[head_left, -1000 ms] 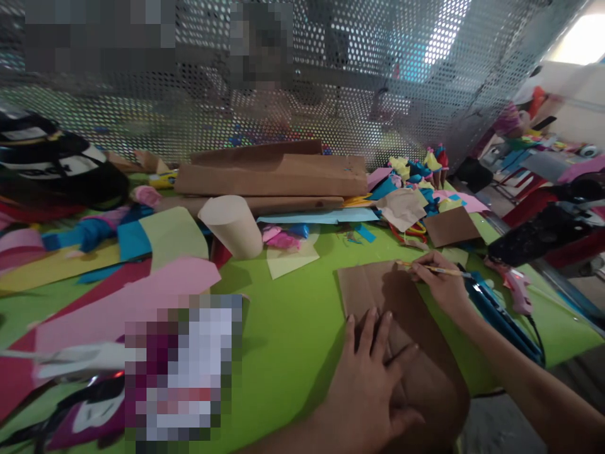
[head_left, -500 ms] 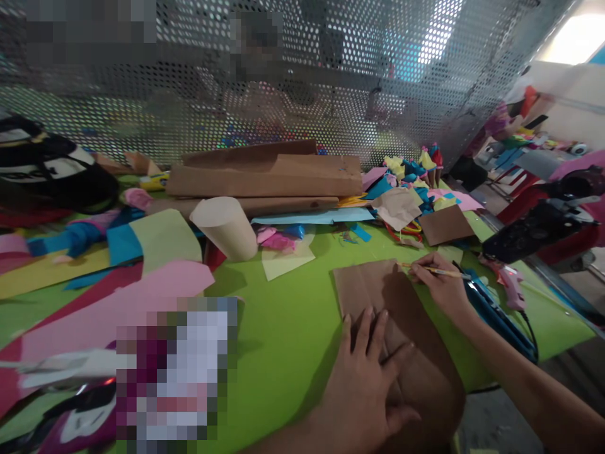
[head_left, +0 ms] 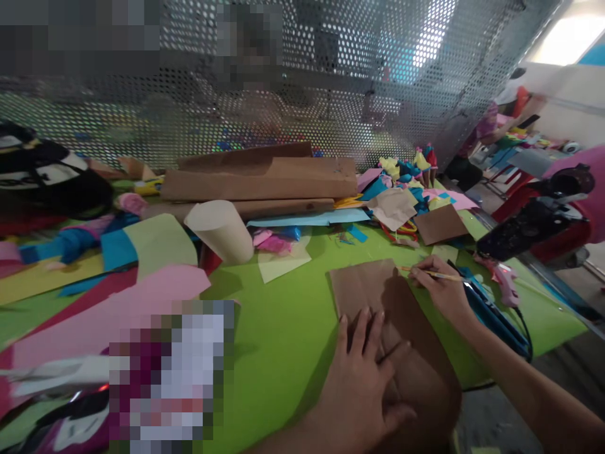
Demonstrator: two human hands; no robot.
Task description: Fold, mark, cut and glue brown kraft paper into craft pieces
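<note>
A piece of brown paper lies at the table's near right, its far end cut straight. My left hand rests on top of it, fingers spread and pressing down. At the paper's far right edge, my right hand pinches a slim yellowish pencil. The pencil is held almost level, its point toward the paper's edge. I cannot make out whether the point touches the paper. Just right of this hand lie a dark blue pouch and a pink glue gun.
A beige paper roll stands on the green tabletop. Folded brown paper runs along the perforated metal screen. Coloured paper pieces, a pink sheet among them, cover the left side. A black bag sits at far left.
The view has shifted slightly. My right hand and the pencil have moved a little along the paper's edge, toward me. My left hand stays flat on the brown paper.
</note>
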